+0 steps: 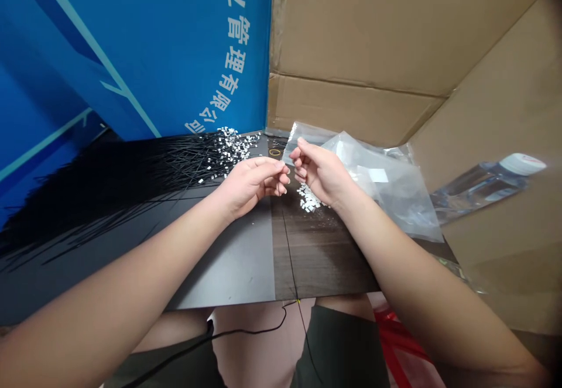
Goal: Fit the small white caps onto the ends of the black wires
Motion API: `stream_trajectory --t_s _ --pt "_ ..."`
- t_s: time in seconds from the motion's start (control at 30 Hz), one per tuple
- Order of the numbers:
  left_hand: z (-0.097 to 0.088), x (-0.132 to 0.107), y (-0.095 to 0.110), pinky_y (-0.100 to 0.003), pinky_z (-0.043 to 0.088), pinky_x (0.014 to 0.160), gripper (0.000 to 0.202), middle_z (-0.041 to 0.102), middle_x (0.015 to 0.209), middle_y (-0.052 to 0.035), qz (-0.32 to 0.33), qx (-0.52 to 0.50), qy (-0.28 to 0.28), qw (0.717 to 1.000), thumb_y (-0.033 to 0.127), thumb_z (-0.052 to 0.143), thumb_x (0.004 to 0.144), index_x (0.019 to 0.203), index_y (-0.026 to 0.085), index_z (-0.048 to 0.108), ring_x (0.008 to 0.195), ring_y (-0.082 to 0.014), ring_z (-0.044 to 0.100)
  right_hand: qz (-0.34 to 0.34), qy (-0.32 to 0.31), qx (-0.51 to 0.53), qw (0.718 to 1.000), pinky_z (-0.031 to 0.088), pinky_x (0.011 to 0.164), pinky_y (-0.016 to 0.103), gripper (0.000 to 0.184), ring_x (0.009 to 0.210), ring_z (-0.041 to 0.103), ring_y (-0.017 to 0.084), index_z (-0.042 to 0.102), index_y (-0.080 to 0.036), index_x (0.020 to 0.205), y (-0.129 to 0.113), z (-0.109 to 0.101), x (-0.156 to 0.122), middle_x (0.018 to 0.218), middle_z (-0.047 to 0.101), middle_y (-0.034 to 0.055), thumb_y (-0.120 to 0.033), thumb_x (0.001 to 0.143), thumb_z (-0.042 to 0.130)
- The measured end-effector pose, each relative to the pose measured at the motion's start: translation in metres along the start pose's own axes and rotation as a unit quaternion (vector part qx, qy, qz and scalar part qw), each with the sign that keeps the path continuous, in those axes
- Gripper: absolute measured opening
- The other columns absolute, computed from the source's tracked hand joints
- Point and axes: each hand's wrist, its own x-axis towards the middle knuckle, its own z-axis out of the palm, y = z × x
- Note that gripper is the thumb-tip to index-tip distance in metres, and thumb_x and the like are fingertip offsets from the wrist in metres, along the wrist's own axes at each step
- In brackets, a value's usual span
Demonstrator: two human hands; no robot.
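"Blue panel (pixel 175 37) at the far left, cardboard (pixel 364 31) at the far right, and a dark counter (pixel 333 259) stretching nearer on my monitor. What do you have on the left?"

"I have the left hand (pixel 250 186) near the middle, thumb and fingers pinched together on a thin black strand (pixel 288 241). Its far end seems hidden in the grip; the rest runs toward the near edge, slanting slightly right, and drops past it."

"And the right hand (pixel 322 171)?"

"Thumb and forefinger curled close together, just right of the left fingers and a touch farther off, not touching them. From my feed I can't tell whether anything small sits between the tips."

"Where are the loose white pieces (pixel 309 201)?"

"Heaped on the counter, just to the near side of the right hand and partly covered by it, so that hand is the nearer one."

"Which relation would you watch?"

"The strand's far end against the right fingertips: they lie to its right and slightly beyond, while its long axis runs near to far. I judge that line-up matters most."

"Anything around them?"

"I see a bundle of black strands (pixel 100 183) at left, white bits (pixel 232 145) gathered at its right end, and a clear bag (pixel 404 206) at right, with a bottle (pixel 483 186) farther right."
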Motion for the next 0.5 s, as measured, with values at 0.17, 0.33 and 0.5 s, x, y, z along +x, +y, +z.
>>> stream_trajectory --t_s 0.17,0.33,0.5 --pt "0.004 -0.003 -0.001 -0.028 0.055 0.069 0.025 0.075 0.078 -0.0031 0.019 0.050 0.014 0.998 0.037 0.085 0.084 0.086 0.014 0.075 0.065 -0.0115 0.068 0.039 -0.011 -0.040 0.998 0.026 0.050 0.029 0.050 0.050 0.035 0.008 0.059 -0.020 0.066 -0.005 0.000 -0.003 0.057 0.045 -0.0035 -0.062 0.086 0.079" --pt "0.010 -0.007 -0.001 -0.027 0.054 0.066 0.025 0.075 0.077 -0.0037 0.008 0.078 -0.005 0.997 0.038 0.085 0.084 0.084 0.014 0.075 0.065 -0.0119 0.068 0.065 -0.056 -0.034 0.996 0.025 0.050 0.028 0.041 0.049 0.035 0.007 0.051 -0.021 0.063 -0.007 -0.001 -0.005 0.057 0.046 -0.0034 -0.044 0.087 0.075" --pt "0.012 -0.008 -0.001 -0.028 0.054 0.068 0.025 0.075 0.077 -0.0038 -0.006 0.092 -0.001 0.996 0.037 0.084 0.084 0.084 0.015 0.074 0.065 -0.0123 0.068 0.067 -0.055 -0.032 0.996 0.029 0.050 0.027 0.031 0.048 0.038 0.007 0.051 -0.020 0.059 -0.009 -0.002 -0.005 0.056 0.046 -0.0027 -0.027 0.083 0.070"
